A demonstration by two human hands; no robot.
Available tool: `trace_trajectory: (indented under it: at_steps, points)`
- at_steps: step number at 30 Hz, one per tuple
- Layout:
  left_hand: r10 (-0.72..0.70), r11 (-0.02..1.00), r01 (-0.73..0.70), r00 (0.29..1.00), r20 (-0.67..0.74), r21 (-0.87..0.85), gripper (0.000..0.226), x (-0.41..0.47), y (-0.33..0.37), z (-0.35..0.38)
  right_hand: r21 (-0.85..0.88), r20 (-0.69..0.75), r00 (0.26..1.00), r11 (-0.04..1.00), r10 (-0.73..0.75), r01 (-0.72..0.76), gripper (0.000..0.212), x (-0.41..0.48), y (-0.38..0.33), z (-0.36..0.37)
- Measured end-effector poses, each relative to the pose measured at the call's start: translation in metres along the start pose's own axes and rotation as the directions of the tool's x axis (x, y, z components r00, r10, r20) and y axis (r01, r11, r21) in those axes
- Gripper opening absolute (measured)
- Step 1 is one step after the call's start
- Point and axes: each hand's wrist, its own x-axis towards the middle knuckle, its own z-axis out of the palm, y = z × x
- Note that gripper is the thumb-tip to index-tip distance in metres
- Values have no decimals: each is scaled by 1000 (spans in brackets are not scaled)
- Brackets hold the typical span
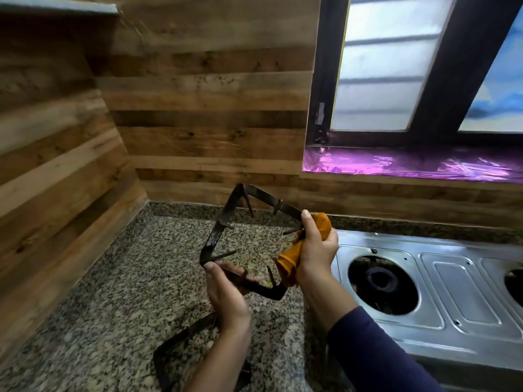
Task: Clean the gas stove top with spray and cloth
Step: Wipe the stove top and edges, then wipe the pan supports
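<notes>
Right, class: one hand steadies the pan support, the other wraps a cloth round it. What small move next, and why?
Probably slide the orange cloth along the bar: the right hand grips it around the pan support, which the left hand steadies above the counter.

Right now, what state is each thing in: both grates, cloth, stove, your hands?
Held grate: off the stove, tilted, in the air.
Cloth: bunched against the held grate's right side.
Left hand: grips the held grate's near bar.
Right hand: grips the cloth round the bar.
Second grate: flat on the counter, partly under the left arm.
Stove: left burner uncovered, unlit.
</notes>
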Motion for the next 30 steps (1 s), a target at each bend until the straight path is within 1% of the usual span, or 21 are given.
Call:
trace_trajectory:
  at_steps: [2, 3, 4, 5, 7, 8, 9, 10, 11, 12, 13, 15, 17, 19, 20, 21, 23, 24, 26, 27, 30]
  points:
    - [-13, 999, 13, 1000, -17, 50, 78, 13, 9, -8, -18, 95, 980, 984, -174, 177, 44, 1, -14, -1]
    - [37, 994, -36, 999, -8, 102, 78, 21, 16, -12, -51, 153, 952, 960, -264, 274, 42, 2, -19, -1]
    - [113, 975, -120, 993, 43, 185, 74, 32, 23, -15, -80, 214, 914, 927, -343, 367, 40, 3, -26, -1]
    - [182, 935, -216, 973, 141, 281, 70, 41, 32, -17, -99, 275, 872, 891, -404, 444, 39, 3, -33, -1]
    - [209, 830, -361, 909, 361, 425, 71, 56, 49, -16, -136, 387, 788, 816, -479, 562, 40, 8, -46, 0]
    - [215, 770, -426, 874, 436, 475, 76, 61, 54, -13, -155, 431, 757, 786, -492, 599, 41, 12, -50, 2]
    - [238, 707, -484, 850, 470, 516, 81, 63, 55, -11, -176, 461, 743, 771, -484, 612, 43, 15, -53, 4]
    - [287, 662, -525, 837, 466, 536, 86, 60, 57, -7, -191, 479, 743, 771, -467, 608, 43, 18, -56, 7]
    - [337, 640, -536, 840, 425, 551, 89, 54, 58, -3, -208, 486, 753, 778, -444, 593, 43, 21, -57, 10]
    - [364, 654, -510, 859, 359, 558, 90, 45, 58, 2, -227, 485, 767, 787, -420, 574, 43, 22, -57, 13]
    - [366, 697, -462, 887, 282, 548, 86, 37, 56, 7, -248, 483, 779, 791, -400, 560, 42, 23, -57, 16]
    - [306, 797, -344, 939, 160, 496, 72, 28, 51, 13, -279, 492, 790, 793, -366, 542, 43, 25, -53, 21]
    - [248, 840, -260, 965, 90, 477, 68, 23, 49, 15, -344, 498, 803, 774, -329, 531, 47, 26, -50, 23]
    - [205, 875, -201, 978, 37, 440, 68, 22, 46, 17, -420, 506, 797, 713, -330, 561, 48, 24, -47, 24]
    - [186, 895, -178, 982, 22, 408, 67, 20, 44, 18, -456, 506, 775, 645, -379, 613, 46, 21, -45, 24]
    - [160, 913, -149, 987, 3, 381, 65, 18, 42, 19, -486, 505, 731, 548, -459, 681, 44, 19, -43, 25]
    - [71, 942, -47, 996, -61, 333, 64, 15, 39, 22, -516, 536, 588, 317, -606, 796, 43, 9, -39, 22]
    - [10, 955, 19, 995, -94, 297, 63, 14, 38, 23, -521, 565, 514, 204, -646, 829, 44, 3, -35, 19]
    - [-108, 968, 137, 984, -142, 212, 62, 12, 40, 28, -520, 624, 393, 16, -676, 854, 47, -13, -21, 10]
    - [-156, 967, 181, 977, -146, 178, 60, 13, 41, 30, -518, 651, 353, -54, -672, 854, 48, -22, -12, 3]
    - [-232, 963, 248, 962, -145, 103, 64, 16, 47, 38, -507, 735, 275, -233, -620, 830, 47, -44, 20, -18]
